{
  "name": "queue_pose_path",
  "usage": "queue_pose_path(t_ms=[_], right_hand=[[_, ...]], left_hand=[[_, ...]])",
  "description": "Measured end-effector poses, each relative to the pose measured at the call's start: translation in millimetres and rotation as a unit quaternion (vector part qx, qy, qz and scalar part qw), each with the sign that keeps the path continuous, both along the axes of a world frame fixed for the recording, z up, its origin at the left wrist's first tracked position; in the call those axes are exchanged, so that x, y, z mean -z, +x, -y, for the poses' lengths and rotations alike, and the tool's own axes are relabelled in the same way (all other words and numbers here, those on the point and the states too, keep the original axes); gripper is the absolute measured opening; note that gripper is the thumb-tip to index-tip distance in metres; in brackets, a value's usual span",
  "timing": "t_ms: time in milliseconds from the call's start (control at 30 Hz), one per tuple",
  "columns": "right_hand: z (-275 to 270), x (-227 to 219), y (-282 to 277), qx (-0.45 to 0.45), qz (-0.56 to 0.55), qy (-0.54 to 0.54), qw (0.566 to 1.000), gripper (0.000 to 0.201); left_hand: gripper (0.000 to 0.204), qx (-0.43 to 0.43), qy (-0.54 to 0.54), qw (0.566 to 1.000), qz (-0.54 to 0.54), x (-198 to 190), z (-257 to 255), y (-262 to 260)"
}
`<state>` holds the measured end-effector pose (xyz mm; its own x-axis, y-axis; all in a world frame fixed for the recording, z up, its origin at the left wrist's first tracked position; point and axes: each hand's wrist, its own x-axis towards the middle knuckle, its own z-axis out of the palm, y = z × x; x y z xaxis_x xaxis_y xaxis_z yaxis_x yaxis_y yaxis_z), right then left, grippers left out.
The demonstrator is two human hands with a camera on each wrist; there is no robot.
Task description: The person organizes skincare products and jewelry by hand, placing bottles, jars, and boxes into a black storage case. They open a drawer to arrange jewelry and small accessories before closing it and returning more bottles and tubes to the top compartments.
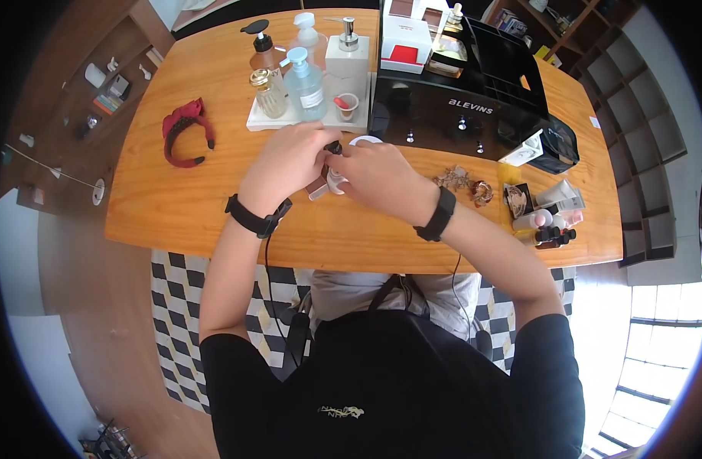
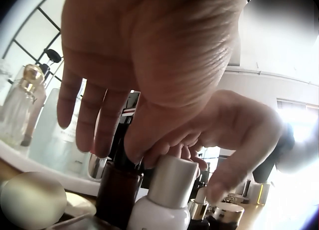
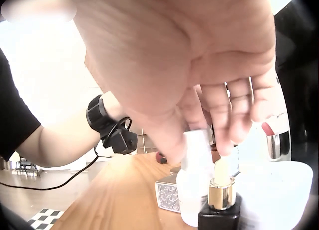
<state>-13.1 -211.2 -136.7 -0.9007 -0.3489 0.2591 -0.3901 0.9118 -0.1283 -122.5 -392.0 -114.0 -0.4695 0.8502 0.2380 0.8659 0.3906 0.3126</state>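
Your left hand point(image 1: 288, 162) pinches the dark bottle point(image 2: 118, 196) by its black cap point(image 2: 120, 152), at eleven o'clock on the tabletop point(image 1: 443, 252), your right hand point(image 1: 389, 180) beside the neighbouring white bottle point(image 2: 159, 214), its grip impossible to tell.

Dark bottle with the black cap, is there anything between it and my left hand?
Nothing visible: your left hand appears to be right at the cap of the dark bottle. The silver-capped white bottle stands beside it, not between.
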Motion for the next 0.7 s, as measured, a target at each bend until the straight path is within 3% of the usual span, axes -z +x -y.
queue_pose_path(t_ms=[133,200,367,500,533,567,633,700], right_hand=[[-8.8,-17.5,1.6,-0.013,0.029,-0.028,0.999,0.029],[-24.7,-37.5,2.4,-0.010,0.022,-0.142,0.990,0.020],[-68.1,-132.7,21.9,0.030,0.031,-0.266,0.963,0.029],[-119.8,-169.8,18.0,0.060,-0.092,-0.198,0.974,0.034],[-119.1,-182.8,19.7,0.099,-0.063,-0.213,0.970,0.032],[-118.3,-194.6,20.5,0.137,-0.036,-0.227,0.964,0.030],[-138.5,-174.5,0.1,0.100,-0.078,-0.231,0.964,0.027],[-159.9,-146.9,-27.4,0.103,-0.116,-0.153,0.976,0.041]], left_hand=[[0.031,-0.012,0.026,1.000,-0.001,3.3,-0.8,3.8],[0.029,-0.011,0.021,1.000,0.000,3.9,0.2,3.0],[0.026,0.000,0.047,0.999,0.007,-20.1,8.0,9.4],[0.028,-0.003,0.081,0.996,0.036,-76.9,15.9,15.7],[0.028,-0.011,0.113,0.991,0.076,-89.3,18.2,15.3],[0.028,0.043,0.146,0.988,0.030,-105.4,16.2,8.9],[0.027,0.092,0.202,0.975,0.017,-127.7,2.5,-2.9],[0.029,0.084,0.200,0.976,-0.005,-138.4,-18.2,-16.1]])
